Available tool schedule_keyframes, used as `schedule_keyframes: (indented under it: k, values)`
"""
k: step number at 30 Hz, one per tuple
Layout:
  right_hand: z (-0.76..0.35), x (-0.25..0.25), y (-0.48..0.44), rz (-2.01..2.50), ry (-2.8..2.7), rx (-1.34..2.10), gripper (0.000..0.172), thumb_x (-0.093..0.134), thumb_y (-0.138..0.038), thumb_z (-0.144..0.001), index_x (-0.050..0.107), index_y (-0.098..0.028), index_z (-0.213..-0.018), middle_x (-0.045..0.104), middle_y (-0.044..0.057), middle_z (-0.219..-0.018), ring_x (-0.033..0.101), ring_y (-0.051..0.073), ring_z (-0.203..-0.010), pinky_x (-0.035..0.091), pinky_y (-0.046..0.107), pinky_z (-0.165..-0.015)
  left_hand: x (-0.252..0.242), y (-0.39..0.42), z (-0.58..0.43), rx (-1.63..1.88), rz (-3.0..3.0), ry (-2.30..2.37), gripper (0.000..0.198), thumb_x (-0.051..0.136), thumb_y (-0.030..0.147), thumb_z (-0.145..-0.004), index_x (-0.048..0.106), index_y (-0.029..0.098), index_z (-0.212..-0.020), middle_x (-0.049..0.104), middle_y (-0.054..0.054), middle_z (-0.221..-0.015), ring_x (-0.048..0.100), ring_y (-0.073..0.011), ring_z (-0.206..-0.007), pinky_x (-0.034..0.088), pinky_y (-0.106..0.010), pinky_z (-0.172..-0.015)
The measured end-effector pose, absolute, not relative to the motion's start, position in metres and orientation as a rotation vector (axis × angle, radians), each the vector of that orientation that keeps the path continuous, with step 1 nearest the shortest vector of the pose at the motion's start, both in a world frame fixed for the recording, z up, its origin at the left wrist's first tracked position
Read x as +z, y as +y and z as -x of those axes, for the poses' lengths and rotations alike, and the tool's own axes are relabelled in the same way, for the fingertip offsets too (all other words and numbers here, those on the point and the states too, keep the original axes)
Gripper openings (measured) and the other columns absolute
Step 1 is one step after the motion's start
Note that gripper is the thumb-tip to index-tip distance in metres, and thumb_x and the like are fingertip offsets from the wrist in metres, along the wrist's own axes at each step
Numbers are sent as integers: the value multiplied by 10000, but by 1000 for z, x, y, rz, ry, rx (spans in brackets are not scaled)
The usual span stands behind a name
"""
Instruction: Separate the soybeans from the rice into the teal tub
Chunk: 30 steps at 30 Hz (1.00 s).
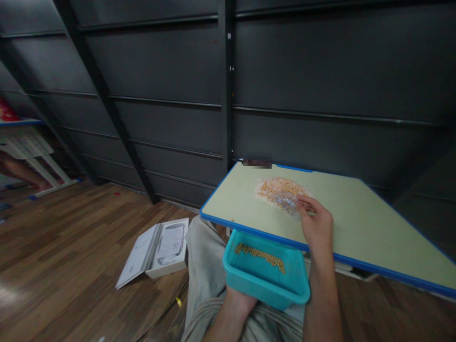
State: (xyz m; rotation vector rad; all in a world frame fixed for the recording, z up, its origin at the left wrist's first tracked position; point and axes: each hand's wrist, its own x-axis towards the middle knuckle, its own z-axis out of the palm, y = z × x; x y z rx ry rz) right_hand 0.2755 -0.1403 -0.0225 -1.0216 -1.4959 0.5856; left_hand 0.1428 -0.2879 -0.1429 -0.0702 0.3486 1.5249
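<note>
My left hand (241, 300) is at the near side of a teal plastic basin (265, 294) and holds it from below; its fingers are hidden under the basin. A band of small round golden beads (261, 256) lies along the basin's floor. On the pale green tabletop (352, 213) rests a clear plastic bag (285, 192) with many more golden beads in it. My right hand (317, 221) reaches over the table's front edge, thumb and fingers pinched together at the bag's right side.
Close to my legs, the tabletop's blue edge overhangs the basin. A dark, blurred-out object (256, 164) sits at the table's back edge, before a dark panelled wall (171, 61). An opened white box (167, 247) and a cable (167, 311) lie on the wooden floor. Another person's leg (23, 171) shows at far left.
</note>
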Motion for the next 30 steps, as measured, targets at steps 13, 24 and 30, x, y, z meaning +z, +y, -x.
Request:
schedule_keyframes:
  k: [13,24,30]
  values:
    - [-275,-25,-138,1023,-1526,594,305,655,-378,-849,783,-141,-993,794,140,-976,718,267,-840,545,413,-822,-152,-287,-143,1530,103,334,574,322,516,-934,828,248,-893,766,-103,-1170,577,-308,-1321,280,-559,-1203]
    - [-271,-20,-141,963,-1610,717,286,671,-395,-850,800,-164,-959,799,131,-1001,723,273,-873,545,397,-774,-150,-286,-143,1534,107,326,587,305,529,-950,818,244,-964,763,-103,-1178,572,-300,-1328,279,-547,-1207]
    - [-269,-15,-146,904,-1676,834,259,710,-395,-828,801,-181,-941,801,104,-950,719,258,-845,542,379,-749,-146,-287,-143,1519,77,316,581,331,553,-946,814,234,-989,765,-104,-1172,548,-314,-1354,267,-553,-1215]
